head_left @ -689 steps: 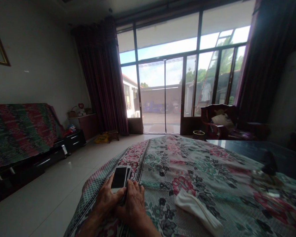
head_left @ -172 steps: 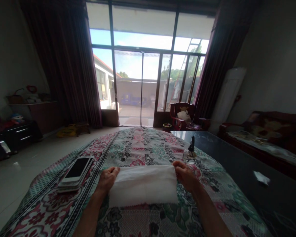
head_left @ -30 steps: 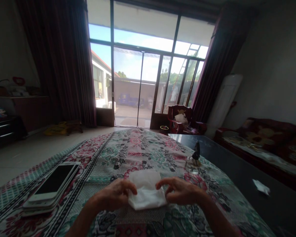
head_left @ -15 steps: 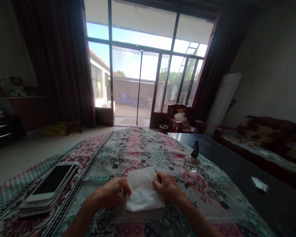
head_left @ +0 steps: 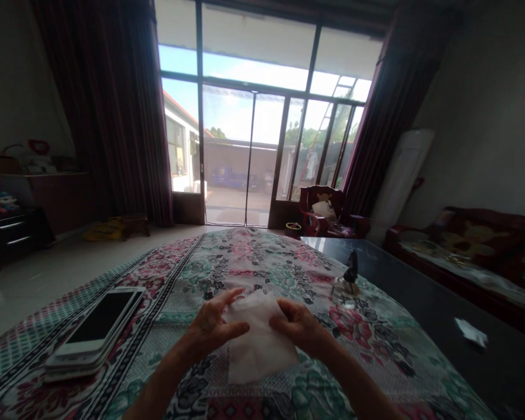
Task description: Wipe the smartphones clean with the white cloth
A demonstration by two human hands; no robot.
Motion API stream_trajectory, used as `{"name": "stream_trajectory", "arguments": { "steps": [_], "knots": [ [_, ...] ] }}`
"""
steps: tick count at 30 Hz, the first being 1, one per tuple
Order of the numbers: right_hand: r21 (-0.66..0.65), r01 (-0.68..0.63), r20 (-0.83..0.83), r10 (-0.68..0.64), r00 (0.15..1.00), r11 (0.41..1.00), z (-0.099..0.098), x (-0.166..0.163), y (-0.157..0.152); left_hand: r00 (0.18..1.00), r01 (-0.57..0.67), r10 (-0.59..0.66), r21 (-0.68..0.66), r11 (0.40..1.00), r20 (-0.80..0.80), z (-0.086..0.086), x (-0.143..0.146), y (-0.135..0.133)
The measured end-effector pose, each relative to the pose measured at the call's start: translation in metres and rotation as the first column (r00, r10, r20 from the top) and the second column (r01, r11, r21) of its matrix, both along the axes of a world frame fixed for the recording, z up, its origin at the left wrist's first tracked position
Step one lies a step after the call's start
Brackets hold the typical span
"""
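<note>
A thin white tissue [head_left: 262, 344] is in front of me, a little raised at its far end and lying over the patterned cloth. My right hand [head_left: 300, 326] pinches its right edge, thumb on top and fingers curled behind. At the left edge is my left hand [head_left: 214, 321], thumb and forefinger stretched wide apart around the tissue's upper left corner. The thumb reaches over the tissue, and the other fingers are partly hidden.
Several stacked phones [head_left: 98, 329] lie to the left on the floral cloth [head_left: 192, 268]. A clear glass object with a dark top [head_left: 350, 277] stands at the right. Beyond it, a crumpled white paper [head_left: 471, 332] rests on a dark table [head_left: 437, 291].
My left hand has opened from a pinch, thumb and forefinger now spread. The tissue has shifted and its near edge hangs lower and looser. My right hand keeps its pinch.
</note>
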State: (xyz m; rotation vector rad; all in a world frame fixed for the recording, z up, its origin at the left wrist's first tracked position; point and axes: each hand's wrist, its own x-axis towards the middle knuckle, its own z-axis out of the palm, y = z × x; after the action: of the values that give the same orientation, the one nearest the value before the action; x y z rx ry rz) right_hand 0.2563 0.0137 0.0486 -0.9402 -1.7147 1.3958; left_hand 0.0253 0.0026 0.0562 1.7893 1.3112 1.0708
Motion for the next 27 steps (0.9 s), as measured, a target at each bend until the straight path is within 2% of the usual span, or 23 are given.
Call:
{"name": "stream_trajectory", "arguments": {
  "steps": [4, 6, 8, 10, 12, 14, 17, 23, 27],
  "knots": [
    [-0.065, 0.012, -0.039, -0.015, 0.999, 0.998, 0.002, 0.001, -0.001, 0.987, 0.155, -0.153, -0.059, 0.986, 0.046, 0.000, 0.002, -0.002],
    [-0.088, 0.020, -0.060, -0.025, 0.998, 0.996, 0.001, 0.001, 0.000, 0.964, 0.236, -0.218, -0.113, 0.965, 0.154, -0.001, 0.004, -0.002],
    [-0.105, 0.013, -0.109, -0.024, 0.994, 0.994, 0.000, 0.002, 0.002, 0.916, 0.306, -0.235, -0.187, 0.934, 0.326, -0.003, 0.007, -0.002],
    [-0.124, 0.000, -0.183, -0.023, 0.983, 0.992, -0.001, 0.003, 0.003, 0.854, 0.316, -0.161, -0.246, 0.916, 0.495, -0.005, 0.009, -0.001],
    [-0.163, 0.003, -0.259, -0.045, 0.965, 0.987, -0.001, 0.003, 0.004, 0.802, 0.232, -0.017, -0.285, 0.930, 0.597, -0.007, 0.009, 0.002],
    [-0.205, 0.011, -0.348, -0.083, 0.934, 0.979, -0.002, 0.003, 0.004, 0.749, 0.128, 0.112, -0.308, 0.943, 0.653, -0.012, 0.009, 0.007],
    [-0.208, 0.022, -0.446, -0.115, 0.888, 0.978, -0.005, -0.001, 0.002, 0.677, 0.045, 0.213, -0.329, 0.943, 0.704, -0.020, 0.009, 0.013],
    [0.008, 0.113, -0.263, -0.107, 0.959, 0.994, -0.016, -0.012, -0.001, 0.585, 0.025, 0.294, -0.379, 0.925, 0.756, -0.028, 0.021, 0.014],
    [0.022, 0.068, -0.232, -0.062, 0.971, 0.997, -0.020, -0.015, -0.001, 0.584, -0.015, 0.327, -0.393, 0.920, 0.743, -0.028, 0.027, 0.012]
  ]
}}
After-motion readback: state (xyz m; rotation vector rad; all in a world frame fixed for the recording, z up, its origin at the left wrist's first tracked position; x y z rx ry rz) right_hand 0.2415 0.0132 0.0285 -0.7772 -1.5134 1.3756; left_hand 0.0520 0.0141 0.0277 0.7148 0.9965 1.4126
